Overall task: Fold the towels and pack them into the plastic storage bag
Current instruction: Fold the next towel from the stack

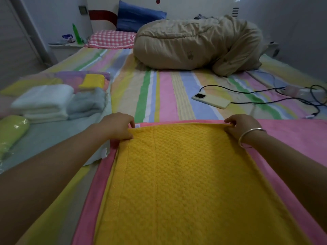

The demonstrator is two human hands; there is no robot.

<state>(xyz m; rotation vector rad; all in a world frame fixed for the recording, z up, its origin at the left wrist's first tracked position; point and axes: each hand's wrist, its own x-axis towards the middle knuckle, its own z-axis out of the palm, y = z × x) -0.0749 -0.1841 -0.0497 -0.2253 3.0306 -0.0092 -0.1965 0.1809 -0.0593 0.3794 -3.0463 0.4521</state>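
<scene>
Currently the yellow towel (185,174) is lying flat on a pink towel (292,131) at the near end of the bed. The left hand (118,125) is pinching its far left corner with curled fingers, and the right hand (242,127) is pinching the far right corner. The plastic bag (49,137) is sitting to the left, holding folded towels (44,101). A striped sheet (166,92) is covering the bed. A phone (211,101) is lying beyond, cable (247,91) attached, and a beige quilt (194,45) is bunching near the pillows (111,39).
</scene>
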